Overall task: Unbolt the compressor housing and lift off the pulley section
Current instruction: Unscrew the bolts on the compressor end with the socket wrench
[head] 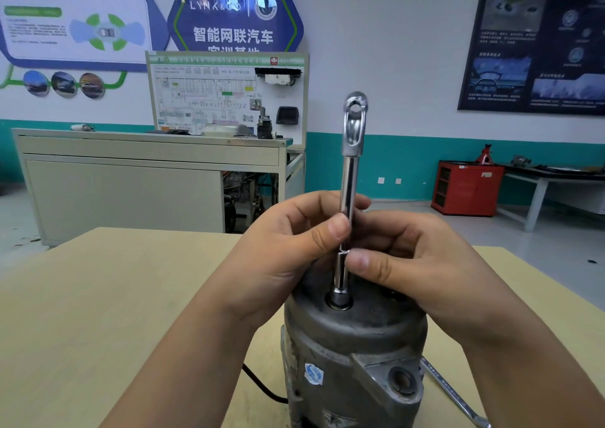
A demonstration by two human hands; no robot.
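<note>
A grey cast-metal compressor [353, 339] stands upright on the wooden table [114, 296], its rounded end cap facing up. A chrome socket extension bar [349, 179] rises vertically from a bolt recess [340, 300] in the cap, its looped head at the top. My left hand [288, 247] pinches the bar's middle with thumb and fingers. My right hand [409, 257] pinches the bar just below, from the right side. The bolt itself is hidden under the socket.
A black cable [262, 385] trails from the compressor's left side. A chrome wrench handle [451, 391] lies on the table at the right, partly under my right forearm. Behind the table stand a grey training bench [131, 179], a red cabinet [466, 187] and a workbench [556, 175].
</note>
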